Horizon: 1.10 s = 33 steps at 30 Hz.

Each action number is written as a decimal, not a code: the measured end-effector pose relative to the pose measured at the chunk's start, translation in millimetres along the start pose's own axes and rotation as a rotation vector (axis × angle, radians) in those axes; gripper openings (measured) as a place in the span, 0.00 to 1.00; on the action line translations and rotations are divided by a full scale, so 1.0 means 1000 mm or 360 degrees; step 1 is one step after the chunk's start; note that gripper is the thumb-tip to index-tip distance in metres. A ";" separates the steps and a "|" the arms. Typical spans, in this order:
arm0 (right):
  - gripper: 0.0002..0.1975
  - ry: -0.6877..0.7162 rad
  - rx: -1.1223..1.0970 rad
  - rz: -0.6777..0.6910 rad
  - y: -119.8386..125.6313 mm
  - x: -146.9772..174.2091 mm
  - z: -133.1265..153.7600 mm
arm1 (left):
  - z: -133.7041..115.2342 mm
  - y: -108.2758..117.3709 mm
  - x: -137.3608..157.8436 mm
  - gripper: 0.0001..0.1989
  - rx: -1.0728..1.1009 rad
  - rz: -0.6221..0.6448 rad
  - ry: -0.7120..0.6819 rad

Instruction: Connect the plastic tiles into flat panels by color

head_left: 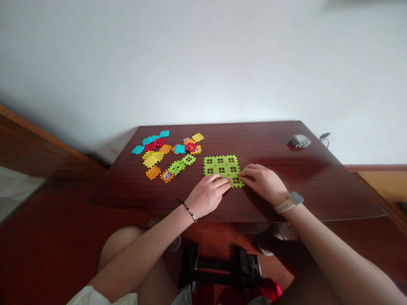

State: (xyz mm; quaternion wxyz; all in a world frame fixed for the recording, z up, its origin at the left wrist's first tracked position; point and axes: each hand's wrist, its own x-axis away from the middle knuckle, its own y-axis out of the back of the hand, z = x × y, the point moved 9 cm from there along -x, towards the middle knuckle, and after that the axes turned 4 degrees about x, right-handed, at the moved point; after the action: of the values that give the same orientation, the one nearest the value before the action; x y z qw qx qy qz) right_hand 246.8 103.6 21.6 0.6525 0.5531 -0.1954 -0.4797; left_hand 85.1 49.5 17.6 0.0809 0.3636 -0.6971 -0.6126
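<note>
A flat green panel (221, 163) lies on the table in front of me, made of joined square window tiles with toothed edges. My left hand (208, 192) covers its lower left part, fingers pressed on the near edge and thumb hidden. My right hand (262, 182) pinches the tile (237, 181) at the panel's near right corner between thumb and fingers. To the left are loose green tiles (178, 166), one of them close to the panel's left side.
Left on the dark wooden table (273, 146) lie loose yellow (151, 159), orange (153, 172), red (159, 142) and blue (151, 140) tiles, some overlapping. A stack of pale grey tiles (300, 141) stands far right. A white wall (216, 63) rises behind the table.
</note>
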 end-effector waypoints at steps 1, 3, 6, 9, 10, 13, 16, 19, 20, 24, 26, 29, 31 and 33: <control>0.09 -0.0006 0.0003 0.0000 0.000 0.000 0.000 | 0.000 0.000 0.000 0.22 0.0004 0.0003 0.0002; 0.09 -0.0029 0.0011 0.0004 -0.001 -0.002 -0.001 | -0.001 0.001 -0.002 0.22 0.0005 0.0014 0.0008; 0.08 -0.0063 0.0001 0.0030 -0.002 -0.004 -0.003 | -0.002 0.001 -0.004 0.21 -0.0006 0.0033 0.0016; 0.07 -0.0089 -0.0025 0.0043 -0.002 -0.005 -0.005 | -0.002 0.001 -0.005 0.20 0.0000 0.0025 0.0009; 0.07 -0.0099 -0.0031 0.0037 -0.002 -0.006 -0.005 | -0.001 0.001 -0.005 0.19 0.0008 0.0013 0.0008; 0.07 -0.0123 -0.0052 0.0003 -0.001 -0.005 -0.005 | 0.002 0.001 -0.002 0.20 0.0052 -0.0042 0.0015; 0.07 -0.0124 -0.0067 -0.0027 0.000 -0.004 -0.003 | 0.004 0.000 0.001 0.19 0.0136 -0.0091 0.0006; 0.07 -0.0113 -0.0061 -0.0042 0.000 -0.003 -0.002 | 0.011 0.005 0.003 0.19 0.0214 -0.0151 0.0034; 0.07 -0.0113 -0.0055 -0.0047 -0.001 -0.003 -0.002 | 0.016 0.008 0.004 0.19 0.0213 -0.0175 0.0058; 0.07 -0.0106 -0.0027 -0.0052 -0.002 -0.002 -0.001 | 0.049 0.028 0.009 0.20 0.0081 -0.0247 0.0227; 0.07 -0.0105 -0.0023 -0.0057 -0.003 -0.002 -0.001 | 0.075 0.042 0.015 0.20 -0.0010 -0.0302 0.0385; 0.07 -0.0106 -0.0029 -0.0065 -0.002 -0.001 0.001 | 0.118 0.062 0.033 0.23 -0.0172 -0.0371 0.0670; 0.07 -0.0101 -0.0033 -0.0065 -0.002 -0.001 0.001 | 0.142 0.072 0.047 0.23 -0.0261 -0.0376 0.0849; 0.07 -0.0097 -0.0028 -0.0066 -0.002 -0.002 0.002 | 0.161 0.075 0.059 0.25 -0.0296 -0.0300 0.0995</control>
State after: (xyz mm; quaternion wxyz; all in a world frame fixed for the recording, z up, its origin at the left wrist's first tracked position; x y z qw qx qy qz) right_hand 243.9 104.1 21.1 0.6412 0.5362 -0.1995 -0.5114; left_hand -78.0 140.3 28.6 0.2666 0.5877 -0.5429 -0.5373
